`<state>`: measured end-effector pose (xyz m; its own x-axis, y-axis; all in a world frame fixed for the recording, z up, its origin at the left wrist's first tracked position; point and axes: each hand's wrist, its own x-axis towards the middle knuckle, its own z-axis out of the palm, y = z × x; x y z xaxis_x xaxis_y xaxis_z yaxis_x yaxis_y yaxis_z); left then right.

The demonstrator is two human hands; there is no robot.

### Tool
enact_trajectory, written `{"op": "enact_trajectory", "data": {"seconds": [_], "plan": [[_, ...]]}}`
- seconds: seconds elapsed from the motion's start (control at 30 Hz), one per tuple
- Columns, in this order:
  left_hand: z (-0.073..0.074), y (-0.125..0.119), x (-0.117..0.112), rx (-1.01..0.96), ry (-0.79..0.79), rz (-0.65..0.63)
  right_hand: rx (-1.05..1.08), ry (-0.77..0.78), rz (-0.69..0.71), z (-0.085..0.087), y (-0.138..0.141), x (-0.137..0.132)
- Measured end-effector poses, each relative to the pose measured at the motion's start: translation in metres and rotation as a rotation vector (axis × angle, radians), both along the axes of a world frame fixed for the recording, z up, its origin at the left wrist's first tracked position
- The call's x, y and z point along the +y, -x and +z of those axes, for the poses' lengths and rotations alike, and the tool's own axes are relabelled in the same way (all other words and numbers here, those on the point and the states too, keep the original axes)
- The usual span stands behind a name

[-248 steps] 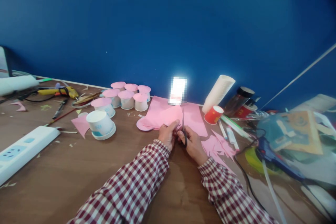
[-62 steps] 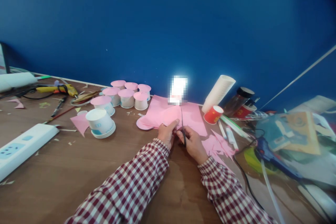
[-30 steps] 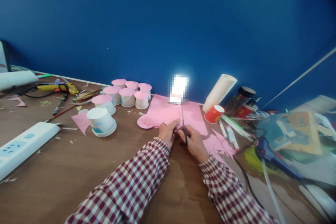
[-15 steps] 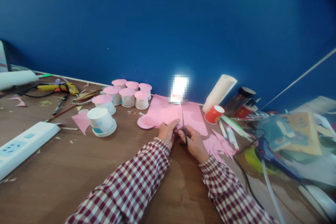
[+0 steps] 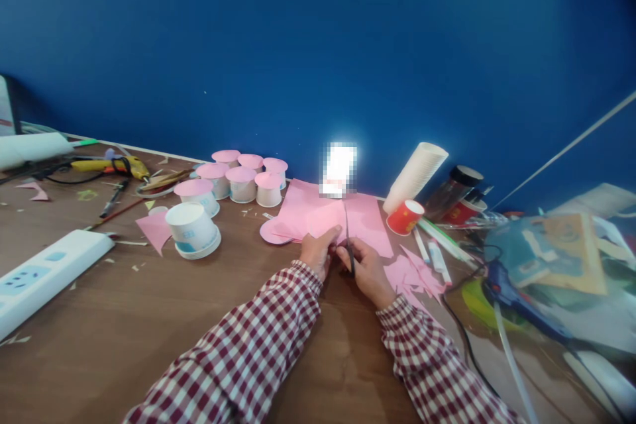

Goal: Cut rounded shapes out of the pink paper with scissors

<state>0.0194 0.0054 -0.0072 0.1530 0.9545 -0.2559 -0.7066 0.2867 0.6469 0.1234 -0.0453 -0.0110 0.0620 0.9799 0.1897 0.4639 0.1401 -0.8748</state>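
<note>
1. I see scissors (image 5: 350, 246) just below frame centre, long axis near-vertical, tips toward the frame's top.
2. Slim blades (image 5: 346, 220), dark handles (image 5: 352, 265).
3. The right hand (image 5: 368, 271) grips the handles; the left hand (image 5: 317, 254) pinches pink paper (image 5: 325, 217).

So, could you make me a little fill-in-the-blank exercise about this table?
The right hand holds a pair of ____.
The left hand holds paper coloured ____.
The wall behind the table is ____.
The cup beside the leaning stack of white cups is ____.

Missing words: scissors; pink; blue; red.
</note>
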Motion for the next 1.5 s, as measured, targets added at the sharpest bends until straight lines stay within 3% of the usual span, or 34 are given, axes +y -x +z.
{"op": "enact_trajectory", "data": {"seconds": [0.6, 1.5], "plan": [[-0.0025, 0.0018, 0.0030, 0.062, 0.029, -0.065, 0.040, 0.023, 0.044, -0.0020, -0.0040, 0.0004], [0.0020, 0.0009, -0.0001, 0.007, 0.005, -0.009, 0.041, 0.040, 0.058, 0.0002, -0.0048, 0.0001]]}}
